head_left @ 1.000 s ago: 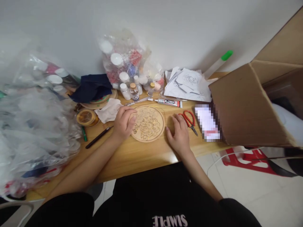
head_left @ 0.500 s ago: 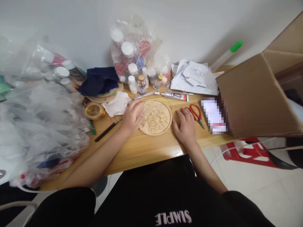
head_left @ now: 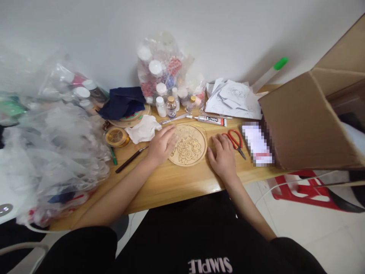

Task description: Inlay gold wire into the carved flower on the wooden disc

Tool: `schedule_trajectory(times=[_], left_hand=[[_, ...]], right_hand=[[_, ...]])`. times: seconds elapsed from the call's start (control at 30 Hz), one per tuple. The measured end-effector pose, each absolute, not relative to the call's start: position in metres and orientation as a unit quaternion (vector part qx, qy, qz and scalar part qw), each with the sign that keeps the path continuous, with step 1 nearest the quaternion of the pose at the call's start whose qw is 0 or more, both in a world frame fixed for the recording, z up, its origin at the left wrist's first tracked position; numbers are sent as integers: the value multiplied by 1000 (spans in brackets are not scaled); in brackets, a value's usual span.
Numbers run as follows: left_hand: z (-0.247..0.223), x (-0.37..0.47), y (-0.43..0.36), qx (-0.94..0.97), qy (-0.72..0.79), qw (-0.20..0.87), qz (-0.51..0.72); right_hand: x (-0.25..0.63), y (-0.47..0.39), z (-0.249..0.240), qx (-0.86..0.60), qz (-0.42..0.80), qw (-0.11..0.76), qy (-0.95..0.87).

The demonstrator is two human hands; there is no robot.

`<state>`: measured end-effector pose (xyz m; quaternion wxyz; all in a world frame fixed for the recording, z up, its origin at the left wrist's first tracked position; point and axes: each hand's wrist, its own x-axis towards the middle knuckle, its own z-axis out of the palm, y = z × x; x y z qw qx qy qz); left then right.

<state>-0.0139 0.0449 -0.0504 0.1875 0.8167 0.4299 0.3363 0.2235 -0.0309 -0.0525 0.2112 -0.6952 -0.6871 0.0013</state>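
The left hand [head_left: 161, 146] lies flat and open, palm down, its fingers resting across the left edge of the round pale wooden disc with a carved flower pattern [head_left: 188, 146]; it pins the disc rather than grasping it. The right hand [head_left: 224, 156] is also open and relaxed, palm on the light wooden tabletop [head_left: 176, 182] just beside the disc's right edge, and holds nothing. Whether its thumb touches the rim is hard to tell.

The disc lies flat near the middle of the table, close to the front edge and between the two hands. To steady it well, I judge that the left fingers should press evenly at the rim and stay off the carved lines, so that the pattern stays in view and the disc does not pivot.

Just right of the right hand lie red-handled scissors [head_left: 235, 140], blades pointing towards the front edge. Behind the disc lie a clear glue tube with a white nozzle [head_left: 209, 120] and a slim silver pen-like tool [head_left: 172, 119]. To the left are a crumpled white tissue [head_left: 143, 129], a dark thin-handled tool [head_left: 130, 160] and a spool of golden wire [head_left: 116, 137]. An open brown cardboard box [head_left: 302, 125] stands at the far right, near enough that a reaching elbow could nudge it.
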Motion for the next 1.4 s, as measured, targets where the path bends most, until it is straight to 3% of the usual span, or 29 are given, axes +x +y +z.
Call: schedule_trajectory(times=[0.57,1.4], left_hand=[[-53,-14,40,851,412,191,262],[-55,-14,39,854,415,181,257]], right_hand=[[224,-31,-48,-697,25,200,-688],[224,-33,-46,-692,19,192,-695]])
